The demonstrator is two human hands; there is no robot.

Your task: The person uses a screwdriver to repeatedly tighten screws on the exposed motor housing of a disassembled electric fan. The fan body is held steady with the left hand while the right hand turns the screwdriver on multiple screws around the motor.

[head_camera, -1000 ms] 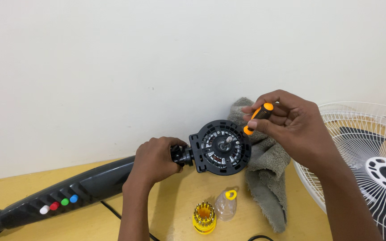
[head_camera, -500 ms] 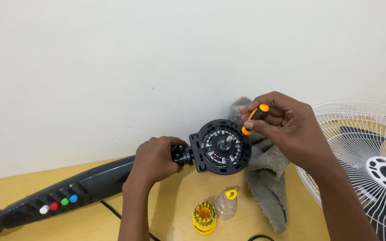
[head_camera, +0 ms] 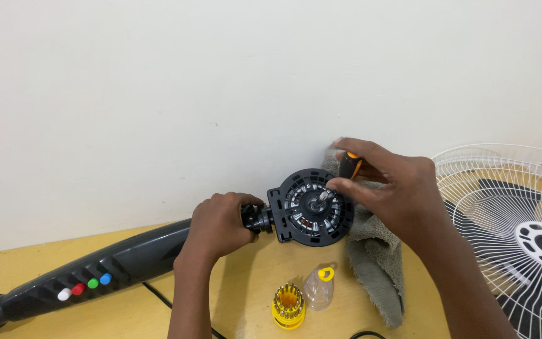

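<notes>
Nearest us on the yellow table (head_camera: 246,301): a round yellow bit holder (head_camera: 287,306) stocked with bits, and just beside it its clear cap (head_camera: 319,289) with a yellow loop, off and standing apart. Next, our left hand (head_camera: 221,223), fingers wrapped tight round the neck joint where the dark fan stand (head_camera: 95,276), with its row of coloured buttons, meets the motor housing (head_camera: 310,207). The housing is tipped on its side, face toward us, windings and shaft exposed, partly resting on a grey cloth (head_camera: 377,263). Our right hand (head_camera: 396,191) pinches an orange-and-black screwdriver (head_camera: 349,166), tip set at the housing's face near the shaft. Off to the right, the white wire fan guard (head_camera: 503,220) lies detached. We judge guard and blade removal done, motor fasteners in hand, the housing unopened.
</notes>
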